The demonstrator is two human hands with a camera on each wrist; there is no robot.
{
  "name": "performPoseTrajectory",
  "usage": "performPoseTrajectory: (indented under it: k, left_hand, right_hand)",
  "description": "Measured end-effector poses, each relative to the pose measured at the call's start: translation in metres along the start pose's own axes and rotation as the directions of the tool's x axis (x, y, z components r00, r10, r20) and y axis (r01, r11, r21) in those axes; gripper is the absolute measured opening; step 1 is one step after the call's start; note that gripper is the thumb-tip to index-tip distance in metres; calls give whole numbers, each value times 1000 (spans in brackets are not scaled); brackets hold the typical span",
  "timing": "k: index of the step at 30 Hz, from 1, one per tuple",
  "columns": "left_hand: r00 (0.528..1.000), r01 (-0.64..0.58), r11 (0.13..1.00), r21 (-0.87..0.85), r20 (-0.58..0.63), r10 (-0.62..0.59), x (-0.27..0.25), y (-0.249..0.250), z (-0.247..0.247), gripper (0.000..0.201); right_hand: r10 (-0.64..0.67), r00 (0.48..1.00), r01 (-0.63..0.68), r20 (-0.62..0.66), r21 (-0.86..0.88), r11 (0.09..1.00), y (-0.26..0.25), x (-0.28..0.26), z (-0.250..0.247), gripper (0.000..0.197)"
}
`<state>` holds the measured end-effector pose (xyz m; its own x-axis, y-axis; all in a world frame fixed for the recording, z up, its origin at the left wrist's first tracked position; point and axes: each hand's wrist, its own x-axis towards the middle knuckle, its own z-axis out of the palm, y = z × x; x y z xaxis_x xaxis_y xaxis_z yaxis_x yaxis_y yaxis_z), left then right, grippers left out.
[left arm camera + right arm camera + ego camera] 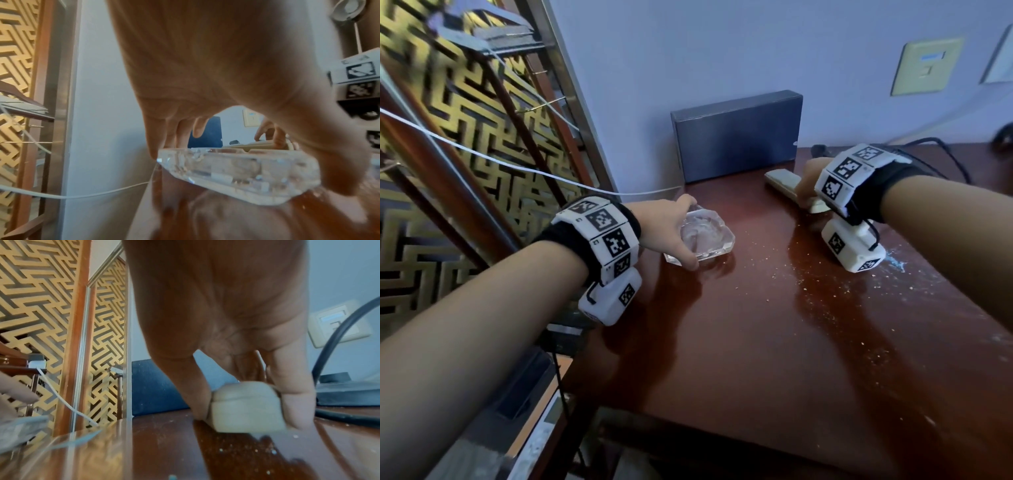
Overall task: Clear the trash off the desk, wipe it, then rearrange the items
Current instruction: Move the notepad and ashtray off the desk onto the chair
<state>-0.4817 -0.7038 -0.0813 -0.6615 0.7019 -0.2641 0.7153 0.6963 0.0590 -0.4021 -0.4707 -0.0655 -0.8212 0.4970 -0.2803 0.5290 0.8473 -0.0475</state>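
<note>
1. The left hand (671, 222) grips a clear glass ashtray (703, 236) near the left rear corner of the dark red wooden desk (756, 342); the thumb sits on the near edge and the fingers curl over the far rim.
2. In the left wrist view the ashtray (236, 173) is tilted, its left edge raised off the desktop, with the fingers (162, 134) pressed against that left side.
3. The right hand (811, 185) clamps a cream-coloured remote control (787, 186) lying on the desk toward the back, thumb on one long side and fingers on the other.
4. The right wrist view shows the near end of the remote (246, 407) pinched between thumb and fingers, resting on the desk.
5. A dark blue box (738, 137) stands upright against the wall behind both items.
6. Pale crumbs (808, 284) are scattered over the desk between and in front of the hands, and a bluish smear (893, 263) lies at the right.
7. A black cable (945, 150) runs along the desk's back right, and a white cable (517, 164) stretches off to the left.
</note>
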Motion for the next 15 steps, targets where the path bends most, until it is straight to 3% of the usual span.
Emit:
performPoseTrajectory:
  k: [3, 6, 11, 15]
  left_hand:
    - [999, 39, 998, -40, -3, -40, -17, -12, -9, 113]
    - [995, 63, 994, -86, -69, -69, -37, -25, -21, 103]
    - [977, 116, 974, -192, -155, -147, -70, -46, -33, 120]
    - [942, 144, 935, -324, -244, -230, -96, -59, -34, 120]
  right_hand:
    - [27, 997, -16, -75, 142, 990, 14, 15, 0, 24]
    - [10, 998, 16, -65, 391, 920, 19, 0, -3, 29]
    - [-80, 996, 86, -45, 752, 653, -8, -31, -2, 28]
    - [-243, 970, 118, -18, 909, 401, -49, -57, -2, 8]
